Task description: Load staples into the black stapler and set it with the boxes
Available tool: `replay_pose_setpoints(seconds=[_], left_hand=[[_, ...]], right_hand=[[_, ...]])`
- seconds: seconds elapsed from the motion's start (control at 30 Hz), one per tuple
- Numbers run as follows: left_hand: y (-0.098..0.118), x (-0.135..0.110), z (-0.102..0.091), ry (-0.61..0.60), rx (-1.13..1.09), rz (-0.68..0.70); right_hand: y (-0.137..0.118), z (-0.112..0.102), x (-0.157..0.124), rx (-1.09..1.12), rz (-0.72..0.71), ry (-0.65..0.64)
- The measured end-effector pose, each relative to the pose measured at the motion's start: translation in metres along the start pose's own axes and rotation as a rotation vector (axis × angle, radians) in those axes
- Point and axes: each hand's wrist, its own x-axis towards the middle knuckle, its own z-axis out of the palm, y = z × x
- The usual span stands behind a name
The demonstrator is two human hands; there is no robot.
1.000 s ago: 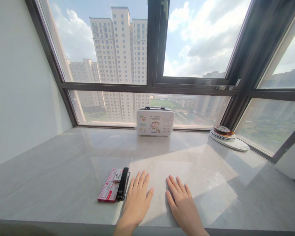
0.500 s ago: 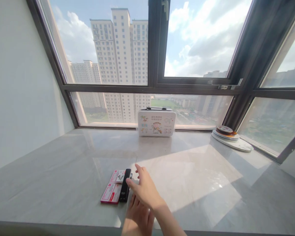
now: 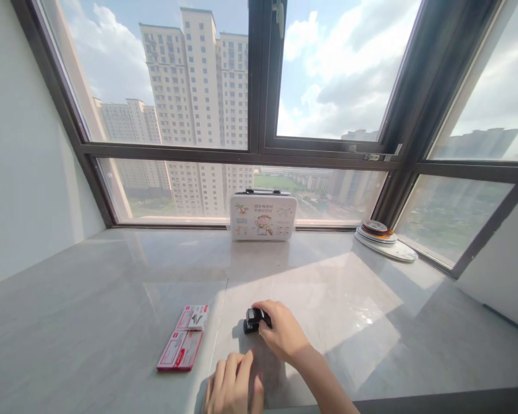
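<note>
My right hand (image 3: 280, 332) is closed round a black stapler (image 3: 252, 319), holding it just above the grey marble sill (image 3: 112, 299); only the stapler's left end shows. To its left lie two red-and-white staple boxes (image 3: 182, 344) flat on the sill. My left hand (image 3: 232, 386) rests near the front edge with its fingers lying flat and apart, below the stapler and holding nothing.
A white tin case with cartoon print (image 3: 262, 216) stands against the window at the back. A stack of round plates (image 3: 384, 241) sits at the back right corner. A white wall bounds the left side, dark window frames the back and right.
My right hand crossed to the left, took the stapler from beside the staple boxes and brought it right. My left hand drew back toward the sill's front edge.
</note>
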Motion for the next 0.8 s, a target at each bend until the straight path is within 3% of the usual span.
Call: replay_pose_setpoints(seconds=[0.13, 0.27, 0.4, 0.5, 0.6, 0.8], left_hand=[[0.009, 0.022, 0.004, -0.074, -0.066, 0.137], [0.011, 0.033, 0.012, -0.154, -0.042, 0.165], [0.003, 0.039, 0.003, -0.189, -0.026, 0.167], [-0.004, 0.041, -0.005, -0.159, -0.009, 0.13], [-0.011, 0.041, -0.004, -0.137, -0.01, 0.121], [-0.012, 0.037, 0.008, -0.112, -0.018, 0.131]], right_hand=[[0.007, -0.009, -0.019, -0.037, 0.088, 0.088], [-0.001, 0.008, -0.019, -0.064, 0.132, 0.187], [-0.014, 0.023, -0.006, -0.03, 0.136, 0.335], [-0.014, 0.019, 0.004, 0.341, 0.202, 0.407], [0.004, 0.005, 0.008, 0.689, 0.3, 0.479], [0.059, -0.015, -0.015, 0.976, 0.469, 0.55]])
